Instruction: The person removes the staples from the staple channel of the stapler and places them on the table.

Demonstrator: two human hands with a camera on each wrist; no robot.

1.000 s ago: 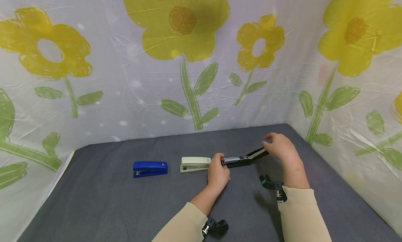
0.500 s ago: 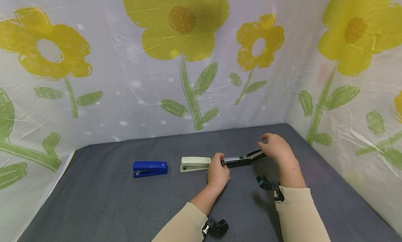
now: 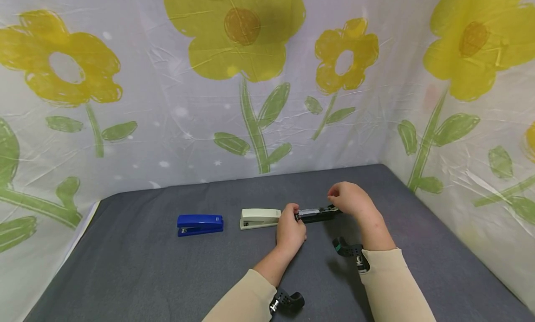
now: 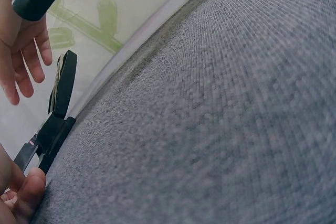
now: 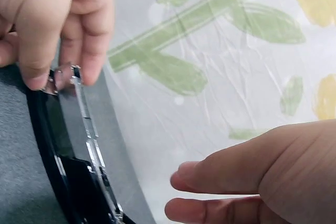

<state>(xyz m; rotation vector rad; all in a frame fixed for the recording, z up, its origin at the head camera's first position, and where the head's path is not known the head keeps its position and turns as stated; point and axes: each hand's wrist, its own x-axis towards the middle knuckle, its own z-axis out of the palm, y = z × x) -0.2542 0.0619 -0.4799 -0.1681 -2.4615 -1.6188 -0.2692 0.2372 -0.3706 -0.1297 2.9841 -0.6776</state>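
A black stapler (image 3: 316,216) lies with its top cover swung back to the right, its metal magazine showing. My left hand (image 3: 290,229) pinches the stapler's left end; in the right wrist view, thumb and fingers of the left hand (image 5: 58,24) grip both its sides. My right hand (image 3: 353,202) hovers over the swung-back cover and hides part of it in the head view. In the right wrist view the right hand (image 5: 273,177) holds nothing, thumb and fingers apart. The left wrist view has the raised cover (image 4: 64,85) standing apart from the right fingertips.
Left of the left hand sits a cream stapler (image 3: 259,218), close to it. Farther left rests a blue stapler (image 3: 199,224). Grey cloth (image 3: 167,275) covers the table, which ends at a flower-printed curtain (image 3: 188,127) behind and at the sides.
My right hand has moved left and slightly down, over the black stapler's swung-back cover. The left hand and the other two staplers have stayed in place.
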